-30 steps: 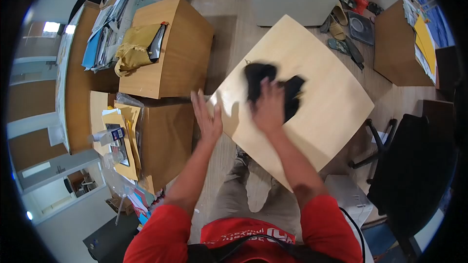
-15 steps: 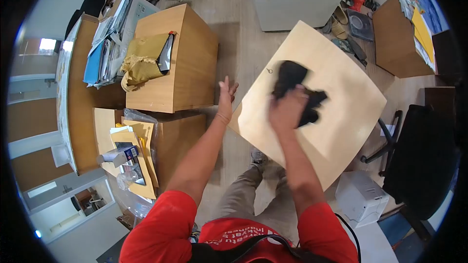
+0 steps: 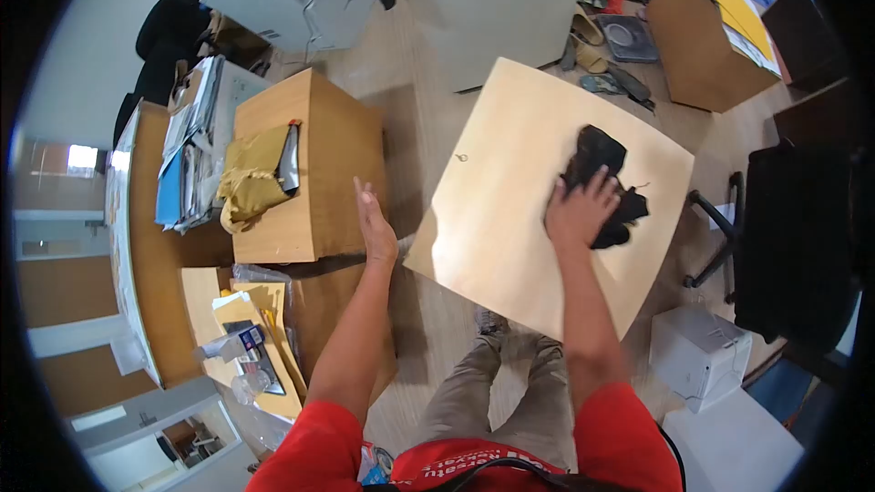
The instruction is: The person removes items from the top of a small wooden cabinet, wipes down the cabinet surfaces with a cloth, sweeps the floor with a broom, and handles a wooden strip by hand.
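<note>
A crumpled black cloth (image 3: 600, 148) lies on the right part of a light wooden tabletop (image 3: 492, 228). My right hand (image 3: 581, 210) rests flat on the cloth with its fingers spread, pressing on it rather than gripping it. To the left of the tabletop, my left hand (image 3: 375, 226) is held in the air, fingers stretched out, touching nothing. A small ring-like mark or object (image 3: 462, 158) shows near the tabletop's left edge.
Wooden cabinets stand at the left, one bearing a mustard cloth (image 3: 260, 169), another envelopes (image 3: 292, 346) and a plastic bottle. A black chair (image 3: 793, 246) and a white box (image 3: 697, 355) are at the right. Shoes (image 3: 588, 44) lie on the floor beyond the tabletop.
My right hand and the black cloth have moved right across the tabletop. My left hand remains raised beside it. The camera view has turned, shifting the surroundings.
</note>
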{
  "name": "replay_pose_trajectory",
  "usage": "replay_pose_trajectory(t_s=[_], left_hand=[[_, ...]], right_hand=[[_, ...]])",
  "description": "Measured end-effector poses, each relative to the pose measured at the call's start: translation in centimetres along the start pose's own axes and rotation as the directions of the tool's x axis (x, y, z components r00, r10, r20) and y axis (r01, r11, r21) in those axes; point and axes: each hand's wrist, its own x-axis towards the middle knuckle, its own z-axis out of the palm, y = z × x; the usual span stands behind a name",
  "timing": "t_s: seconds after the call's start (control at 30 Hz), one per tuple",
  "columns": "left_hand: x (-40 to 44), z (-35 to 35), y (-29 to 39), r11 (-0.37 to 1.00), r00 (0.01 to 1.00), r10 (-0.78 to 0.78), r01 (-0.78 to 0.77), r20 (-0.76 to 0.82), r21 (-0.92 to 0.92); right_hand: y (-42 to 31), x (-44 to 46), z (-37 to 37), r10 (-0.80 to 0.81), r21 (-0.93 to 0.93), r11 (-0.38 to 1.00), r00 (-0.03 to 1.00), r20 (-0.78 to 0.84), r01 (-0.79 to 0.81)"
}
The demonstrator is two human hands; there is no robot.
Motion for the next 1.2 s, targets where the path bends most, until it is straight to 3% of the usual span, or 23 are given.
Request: replay_pose_trajectory(t_s=[0.03,0.13,0.17,0.2,0.23,0.27,0.33,0.37,0.4,0.43,0.47,0.5,0.53,0.6,0.63,0.7,0.8,0.87,0.97,1.03,1.1,1.17,1.2], left_hand=[[-0.5,1.1,-0.1,0.995,0.998,0.048,-0.043,-0.048,0.095],[-1.5,4.9,0.9,0.984,0.992,0.099,-0.086,-0.081,0.155],[-2.0,6.1,1.4,0.987,0.995,0.09,-0.084,-0.039,0.136],[-2.1,7.0,1.9,0.918,0.977,0.208,-0.21,0.041,0.336],[-2.4,7.8,2.6,0.791,0.939,0.314,-0.34,0.139,0.508],[-2.7,8.8,3.3,0.761,0.927,0.321,-0.374,0.193,0.53],[-2.6,9.7,2.8,0.702,0.917,0.301,-0.399,0.262,0.59],[-2.6,10.0,2.2,0.635,0.915,0.274,-0.404,0.297,0.658],[-2.7,10.1,1.0,0.577,0.923,0.273,-0.383,0.272,0.721],[-3.0,10.5,0.7,0.572,0.921,0.269,-0.388,0.282,0.722],[-3.4,10.5,0.4,0.564,0.921,0.266,-0.387,0.284,0.729],[-3.8,10.0,0.1,0.55,0.924,0.258,-0.381,0.283,0.743],[-3.9,9.9,-0.2,0.475,0.918,0.264,-0.391,0.296,0.789],[-4.1,9.8,0.6,0.493,0.947,0.171,-0.322,0.273,0.808],[-4.4,9.9,0.9,0.528,0.967,0.085,-0.249,0.241,0.812],[-4.2,9.8,0.2,0.515,0.962,0.139,-0.274,0.237,0.812],[-4.5,9.6,0.1,0.503,0.955,0.181,-0.295,0.235,0.812],[-5.2,9.1,0.6,0.514,0.954,0.182,-0.3,0.239,0.803],[-5.6,7.8,-1.0,0.476,0.951,0.205,-0.303,0.231,0.826],[-6.6,7.4,-0.7,0.479,0.949,0.203,-0.31,0.24,0.821],[-7.4,6.2,-1.1,0.474,0.945,0.207,-0.325,0.255,0.819],[-6.6,5.8,-2.5,0.291,0.911,0.278,-0.381,0.303,0.878],[-6.3,7.3,-1.9,0.275,0.898,0.295,-0.406,0.326,0.872]], right_hand=[[-1.7,0.1,-0.9,0.036,-0.013,0.999,0.996,0.085,-0.035],[-5.7,-6.7,-1.4,-0.377,0.26,0.905,0.918,0.127,0.336],[-6.2,-10.1,-1.2,-0.518,0.385,0.815,0.842,0.152,0.433],[-5.4,-13.1,-3.0,-0.71,0.428,0.701,0.613,0.346,0.57],[-3.6,-16.2,-2.9,-0.734,0.466,0.638,0.668,0.125,0.613],[-1.3,-17.6,-2.7,-0.72,0.567,0.601,0.69,0.079,0.563],[4.2,-17.9,-3.8,-0.685,0.55,0.689,0.674,0.278,0.473],[7.3,-17.5,-4.1,-0.626,0.562,0.72,0.731,0.271,0.407],[9.7,-15.2,-6.4,-0.475,0.488,0.846,0.722,0.503,0.216],[12.3,-14.8,-5.1,-0.23,0.341,0.935,0.895,0.382,0.094],[15.9,-13.1,-5.3,-0.176,0.336,0.937,0.957,0.23,0.091],[18.1,-12.2,-4.0,-0.062,0.167,0.984,0.998,0.006,0.061],[19.5,-10.0,-2.5,0.175,0.415,0.9,0.983,-0.062,-0.134],[22.2,-5.5,-0.2,0.344,0.584,0.694,0.906,0.245,-0.422],[22.0,-3.4,-1.5,0.349,0.614,0.585,0.848,0.4,-0.53],[22.1,-3.1,0.0,0.371,0.616,0.465,0.772,0.517,-0.636],[22.1,-7.3,2.5,0.32,0.804,0.367,0.875,0.363,-0.468],[21.3,-10.8,1.6,0.309,0.835,0.28,0.868,0.388,-0.473],[20.5,-19.0,0.5,0.315,0.765,0.274,0.806,0.501,-0.582],[19.6,-23.6,-1.3,0.321,0.819,0.266,0.848,0.421,-0.508],[20.0,-23.8,-2.3,0.327,0.841,0.235,0.854,0.404,-0.488],[20.6,-21.6,-2.8,0.213,0.835,0.309,0.888,0.406,-0.456],[20.9,-18.8,-2.7,0.2,0.851,0.305,0.902,0.382,-0.428]])
